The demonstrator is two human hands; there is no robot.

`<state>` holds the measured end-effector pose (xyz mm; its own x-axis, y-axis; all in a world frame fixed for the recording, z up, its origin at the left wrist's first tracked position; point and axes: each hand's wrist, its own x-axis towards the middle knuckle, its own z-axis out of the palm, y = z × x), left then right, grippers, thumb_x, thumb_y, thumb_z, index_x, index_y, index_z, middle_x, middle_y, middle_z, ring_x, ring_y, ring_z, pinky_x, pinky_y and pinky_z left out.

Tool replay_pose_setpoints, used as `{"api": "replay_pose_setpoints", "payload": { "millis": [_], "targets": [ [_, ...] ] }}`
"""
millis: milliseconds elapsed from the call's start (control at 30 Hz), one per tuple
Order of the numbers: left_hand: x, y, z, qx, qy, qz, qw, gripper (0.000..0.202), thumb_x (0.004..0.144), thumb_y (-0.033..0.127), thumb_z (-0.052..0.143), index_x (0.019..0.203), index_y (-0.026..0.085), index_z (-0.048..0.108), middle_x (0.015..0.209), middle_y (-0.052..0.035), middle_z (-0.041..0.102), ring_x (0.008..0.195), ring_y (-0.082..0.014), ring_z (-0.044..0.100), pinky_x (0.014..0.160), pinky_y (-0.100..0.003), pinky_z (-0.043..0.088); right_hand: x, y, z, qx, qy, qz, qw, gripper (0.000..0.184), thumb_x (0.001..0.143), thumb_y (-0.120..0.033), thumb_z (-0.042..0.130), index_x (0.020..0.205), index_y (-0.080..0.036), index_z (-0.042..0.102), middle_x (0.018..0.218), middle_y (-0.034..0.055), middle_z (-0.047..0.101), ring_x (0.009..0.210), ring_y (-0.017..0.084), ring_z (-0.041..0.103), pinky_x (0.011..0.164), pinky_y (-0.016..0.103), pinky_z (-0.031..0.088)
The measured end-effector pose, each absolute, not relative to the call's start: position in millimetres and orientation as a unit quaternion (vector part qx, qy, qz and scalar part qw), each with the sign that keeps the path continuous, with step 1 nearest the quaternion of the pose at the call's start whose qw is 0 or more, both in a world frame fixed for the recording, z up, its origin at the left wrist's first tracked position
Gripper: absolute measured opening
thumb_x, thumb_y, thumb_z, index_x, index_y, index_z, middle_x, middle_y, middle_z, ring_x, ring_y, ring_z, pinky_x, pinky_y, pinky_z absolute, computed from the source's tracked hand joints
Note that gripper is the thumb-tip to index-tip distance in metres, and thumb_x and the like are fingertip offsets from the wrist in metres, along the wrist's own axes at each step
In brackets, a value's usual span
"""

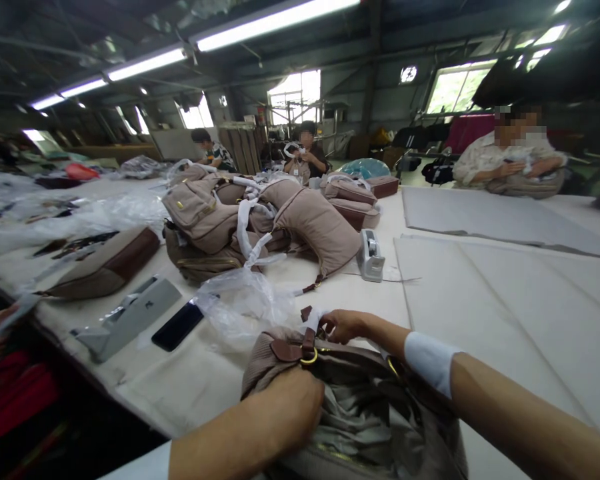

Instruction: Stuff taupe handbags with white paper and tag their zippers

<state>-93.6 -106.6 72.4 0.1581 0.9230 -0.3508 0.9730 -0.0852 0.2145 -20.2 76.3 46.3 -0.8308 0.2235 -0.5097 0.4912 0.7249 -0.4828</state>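
A taupe handbag (265, 357) with brown leather tabs and gold rings stands on the near table, its zipped mouth open and its grey lining showing. My left hand (303, 397) reaches into the mouth at the near left side, with its fingers hidden inside. At the far rim my right hand (343, 327) has its fingers curled on the bag beside a strap tab wrapped in white film. A clear plastic bag (250, 303) lies just beyond the handbag.
Finished taupe bags (310, 223) are piled ahead. Tape dispensers (371, 257) and a black phone (177, 325) lie on the table (490, 320). A person (515, 157) works at the far right, two more sit at the back, and another person's hand shows at left.
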Motion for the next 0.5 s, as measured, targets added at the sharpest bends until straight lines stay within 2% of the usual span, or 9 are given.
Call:
{"api": "replay_pose_setpoints", "payload": {
  "millis": [100,200,267,333,433,500],
  "targets": [
    [-94.0,-109.3,86.7,0.727,0.654,-0.041,0.204,0.024,0.081,0.021,0.043,0.091,0.015,0.063,0.085,-0.0127,0.069,0.075,-0.0292,0.067,0.067,-0.041,0.055,-25.3,66.0,23.0,0.188,0.911,-0.328,0.163,0.045,0.073,-0.008,0.052,0.117,-0.013,0.058,0.095,0.0043,0.068,0.074,0.014,0.062,0.062,0.02,0.049],
    [-97.6,-111.2,91.2,0.703,0.673,0.084,0.215,0.026,0.083,0.021,0.04,0.102,0.017,0.058,0.102,-0.0102,0.067,0.093,-0.0261,0.064,0.084,-0.041,0.053,-29.8,61.6,27.2,0.178,0.927,-0.303,0.127,0.035,0.076,-0.012,0.055,0.11,-0.013,0.063,0.095,0.0046,0.067,0.081,0.016,0.061,0.068,0.022,0.049],
    [-101.0,-113.7,90.3,0.672,0.681,0.191,0.219,0.037,0.086,0.023,0.039,0.119,0.015,0.052,0.125,-0.012,0.058,0.115,-0.0236,0.054,0.101,-0.038,0.044,-29.9,65.3,47.2,0.178,0.941,-0.267,0.111,0.025,0.076,-0.02,0.058,0.098,-0.012,0.067,0.093,0.0058,0.066,0.082,0.018,0.06,0.072,0.025,0.048],
    [-104.6,-118.2,89.1,0.637,0.677,0.293,0.223,0.048,0.089,0.029,0.035,0.135,0.013,0.038,0.142,-0.0114,0.043,0.131,-0.0206,0.04,0.111,-0.036,0.032,-24.0,68.4,78.4,0.189,0.954,-0.216,0.089,0.023,0.073,-0.027,0.063,0.087,-0.009,0.069,0.098,0.0112,0.063,0.085,0.022,0.059,0.078,0.031,0.047],
    [-108.7,-126.7,89.5,0.607,0.64,0.411,0.231,0.053,0.093,0.032,0.023,0.143,0.014,0.023,0.151,-0.007,0.03,0.138,-0.019,0.028,0.115,-0.037,0.026,-3.8,55.3,132.1,0.206,0.97,-0.126,0.039,0.026,0.07,-0.027,0.065,0.085,-0.006,0.068,0.114,0.0206,0.054,0.105,0.034,0.05,0.093,0.044,0.038],
    [-109.4,-130.8,90.4,0.59,0.629,0.459,0.213,0.053,0.092,0.024,0.011,0.144,0.014,0.016,0.153,-0.0061,0.023,0.14,-0.0186,0.022,0.115,-0.038,0.025,12.0,30.4,160.0,0.212,0.976,-0.044,0.035,0.026,0.071,-0.029,0.064,0.086,-0.008,0.069,0.116,0.0208,0.053,0.112,0.037,0.045,0.096,0.047,0.035]
  ]
}}
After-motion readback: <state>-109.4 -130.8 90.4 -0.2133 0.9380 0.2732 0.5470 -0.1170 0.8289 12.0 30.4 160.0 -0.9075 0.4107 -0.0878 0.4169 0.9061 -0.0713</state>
